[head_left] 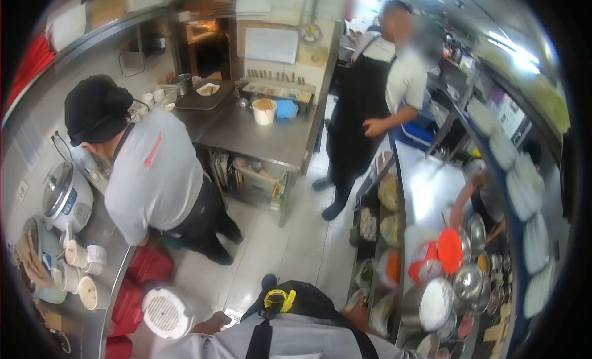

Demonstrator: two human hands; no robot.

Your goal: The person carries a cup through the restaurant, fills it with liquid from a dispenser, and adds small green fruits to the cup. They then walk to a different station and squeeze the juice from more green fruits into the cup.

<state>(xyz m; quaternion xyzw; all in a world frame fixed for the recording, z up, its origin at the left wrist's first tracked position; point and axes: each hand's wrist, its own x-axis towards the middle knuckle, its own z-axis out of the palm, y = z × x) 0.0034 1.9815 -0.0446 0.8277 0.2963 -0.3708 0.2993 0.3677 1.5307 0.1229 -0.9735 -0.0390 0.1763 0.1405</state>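
Bench (425, 186), right side, carries steel bowls (468, 282) and a white tub (436, 303). Person in black cap (148, 174) bends over at far left. Vented disc (165, 311) sits low, just beside the left hand (213, 324). Right hand (356, 308) is near the food bins (388, 266). Grip of both hands cannot be told.

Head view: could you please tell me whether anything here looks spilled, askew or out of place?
Nothing is plainly spilled or damaged. Only a white grilled unit lies on the floor by the red crates, near the left hand.
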